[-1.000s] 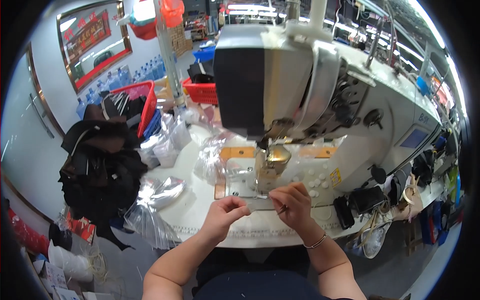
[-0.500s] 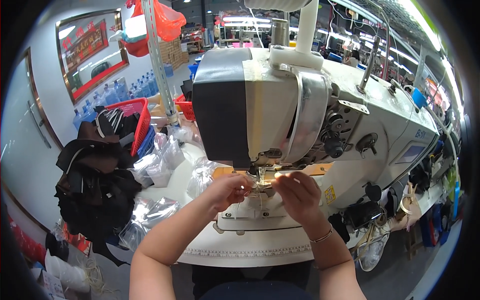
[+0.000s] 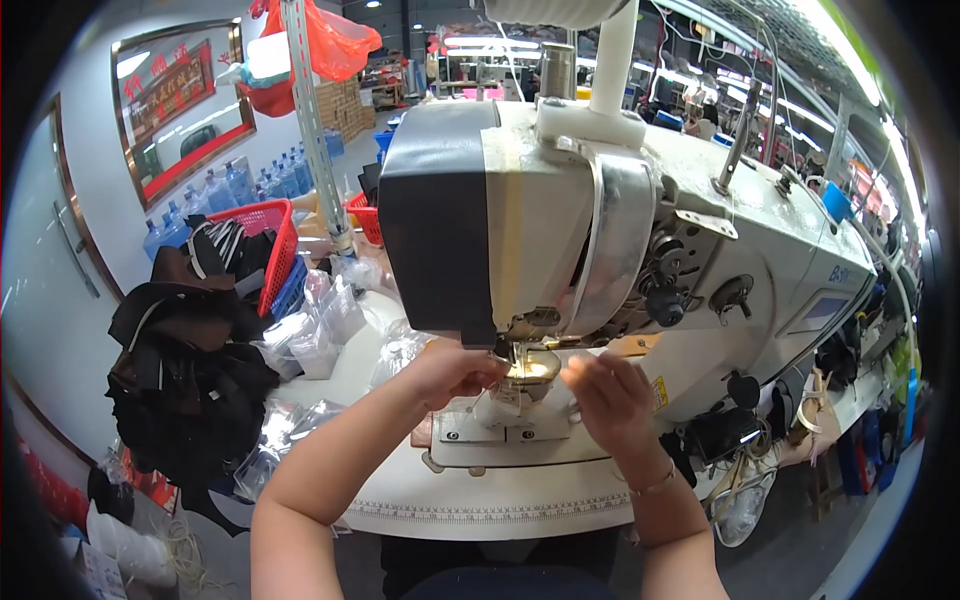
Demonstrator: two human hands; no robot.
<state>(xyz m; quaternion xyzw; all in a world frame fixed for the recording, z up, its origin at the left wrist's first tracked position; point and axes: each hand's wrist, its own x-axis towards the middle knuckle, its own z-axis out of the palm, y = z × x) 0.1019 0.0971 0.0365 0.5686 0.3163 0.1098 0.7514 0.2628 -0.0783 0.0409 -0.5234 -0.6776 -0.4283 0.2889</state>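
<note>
The step in hand looks like fine fingertip work at the needle area of the sewing machine, perhaps settling a thread or a small part there, though what is being handled is too small to make out. The next move would seem to call for steady fingers and a clear line of sight, with both hands kept clear of the needle's path should the machine run.

The needle area lies between the two hands, low under the machine's dark front cover and back from the bench's curved near edge, where a ruler strip runs. The left hand is right at its left side, fingers curled and thumb drawn in against them; whether they pinch anything I cannot tell. The right hand (a thin bracelet circles that wrist) is raised just to the right, a little apart from the lit metal part, its fingers bunched closely; the picture does not show whether anything sits in them.

Toward the bench's left edge lie clear plastic bags, well apart from the right hand; beyond that edge is a heap of dark material.
</note>
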